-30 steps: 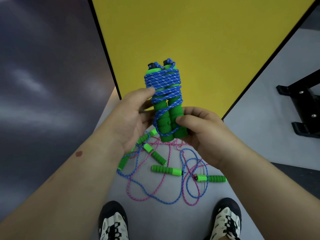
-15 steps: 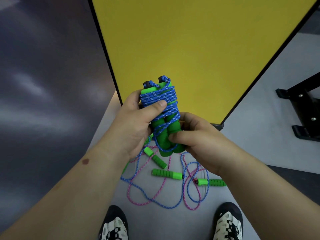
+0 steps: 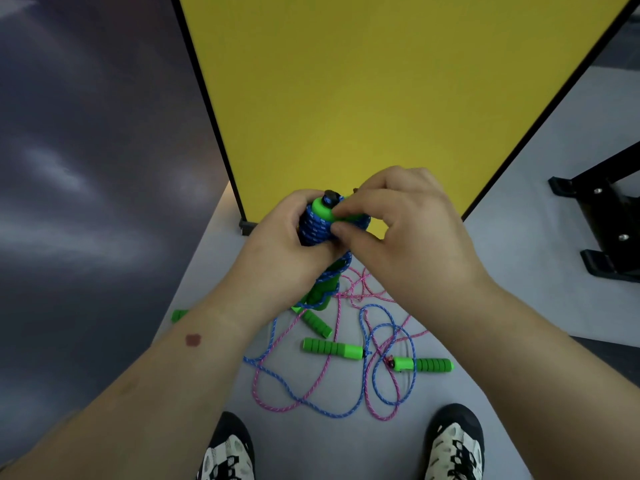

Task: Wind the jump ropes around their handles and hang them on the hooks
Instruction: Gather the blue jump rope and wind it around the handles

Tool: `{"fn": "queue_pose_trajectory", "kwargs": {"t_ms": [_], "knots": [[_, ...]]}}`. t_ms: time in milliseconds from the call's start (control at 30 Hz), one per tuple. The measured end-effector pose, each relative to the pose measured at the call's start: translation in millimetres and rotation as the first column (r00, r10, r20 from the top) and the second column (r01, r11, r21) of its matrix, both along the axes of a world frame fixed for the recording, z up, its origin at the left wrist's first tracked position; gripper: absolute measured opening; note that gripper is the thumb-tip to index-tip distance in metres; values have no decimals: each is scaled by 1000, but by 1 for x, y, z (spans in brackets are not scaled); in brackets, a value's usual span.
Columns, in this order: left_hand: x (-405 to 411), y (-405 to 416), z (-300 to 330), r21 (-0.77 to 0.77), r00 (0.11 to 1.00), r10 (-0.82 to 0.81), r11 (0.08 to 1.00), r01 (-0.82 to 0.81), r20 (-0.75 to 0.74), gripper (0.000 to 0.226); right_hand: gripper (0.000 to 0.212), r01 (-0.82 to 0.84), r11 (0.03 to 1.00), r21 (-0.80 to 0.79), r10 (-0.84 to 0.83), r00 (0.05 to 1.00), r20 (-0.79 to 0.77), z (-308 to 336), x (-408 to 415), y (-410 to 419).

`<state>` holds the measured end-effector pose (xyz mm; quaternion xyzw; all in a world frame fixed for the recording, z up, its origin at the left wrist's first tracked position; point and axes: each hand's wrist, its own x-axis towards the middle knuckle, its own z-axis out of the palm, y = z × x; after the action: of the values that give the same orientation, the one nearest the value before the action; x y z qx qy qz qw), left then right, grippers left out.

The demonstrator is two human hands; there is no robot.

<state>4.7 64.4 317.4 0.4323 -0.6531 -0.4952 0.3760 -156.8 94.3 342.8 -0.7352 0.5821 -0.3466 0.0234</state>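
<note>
A blue jump rope is wound around its two green handles as one bundle point(image 3: 317, 230). My left hand point(image 3: 277, 251) wraps the bundle's middle. At its top end my right hand point(image 3: 401, 233) pinches the rope and handle tips. The bundle's lower green ends point(image 3: 323, 294) stick out below my hands. On the grey floor lie loose blue rope point(image 3: 381, 344) and pink rope point(image 3: 263, 379), tangled together, with green handles point(image 3: 332, 348) point(image 3: 424, 364) point(image 3: 317, 323) among them. No hooks are in view.
A yellow panel point(image 3: 363, 98) with a black frame stands upright just beyond my hands. A black metal stand point(image 3: 602, 223) sits on the floor at the right. My two shoes point(image 3: 228, 448) point(image 3: 453, 441) are at the bottom edge, close to the ropes.
The bundle has come down and tilted towards me. My right hand moved from the handles' lower ends up to the top end; my left hand closed around the middle.
</note>
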Motion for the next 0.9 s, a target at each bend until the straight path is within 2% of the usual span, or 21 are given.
{"fn": "queue_pose_trajectory", "kwargs": {"t_ms": [167,333,400,467,533,567,667,733,833,900], "knots": [[-1,2,1,4,999,-17,1000,17,38,30,18,-23,1000,14,26,975,-219,8,-2,-1],[2,1,0,-4,997,-45,999,45,64,33,20,-125,981,152,156,963,-219,12,-2,-2],[3,0,1,22,995,-70,997,69,66,39,20,-149,968,200,170,981,-92,17,-4,-2],[4,0,0,17,992,-68,998,67,103,45,21,-166,957,239,119,973,199,23,-5,-3],[4,1,-1,-7,987,-47,999,49,155,47,21,-165,949,267,24,886,462,28,-5,-5],[5,0,-2,-21,984,-39,999,44,174,47,21,-157,943,292,-30,837,547,30,-6,-7],[6,2,-3,-76,976,-7,997,24,217,47,21,-111,929,354,-184,692,699,33,-9,-15],[6,3,-3,-117,966,24,993,6,256,48,19,-103,923,371,-254,563,787,33,-12,-19],[4,5,-3,-139,949,50,990,-6,313,56,15,-193,924,330,-238,385,892,35,-11,-19],[3,6,0,-93,942,14,995,18,337,70,14,-256,925,281,-175,370,912,37,-9,-19]]}}
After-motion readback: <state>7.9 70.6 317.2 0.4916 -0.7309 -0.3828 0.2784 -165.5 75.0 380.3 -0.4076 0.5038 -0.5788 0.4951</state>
